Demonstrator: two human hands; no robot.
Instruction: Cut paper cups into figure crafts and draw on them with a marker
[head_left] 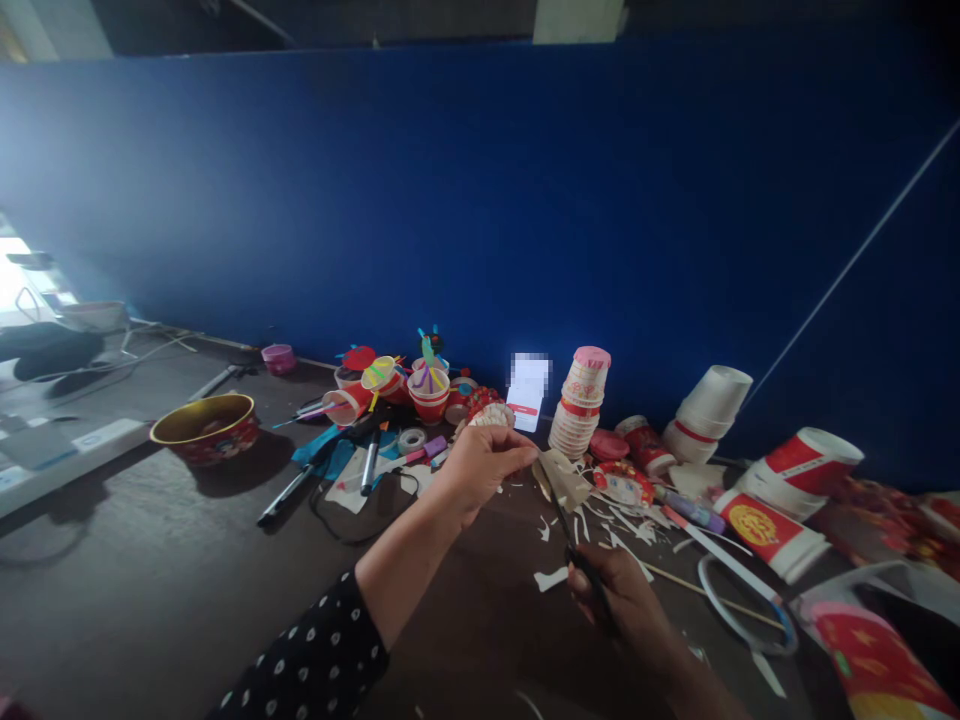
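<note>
My left hand is closed in a pinch, its fingertips at the edge of a beige piece of paper. Dark-handled scissors are in my right hand, fingers wrapped round the handles. Their blades point up and away, overlapping the paper close to my left fingertips. Whether the blades are parted is too blurred to tell. White paper scraps lie on the dark table around the scissors. Directly behind the hands, a lit phone leans upright, and a stack of paper cups stands beside it.
More paper cups stand or lie at the right, near a white headband-like ring. Decorated cups, a marker and a tape roll crowd the left middle. A gold-rimmed bowl sits further left. A blue partition rises behind.
</note>
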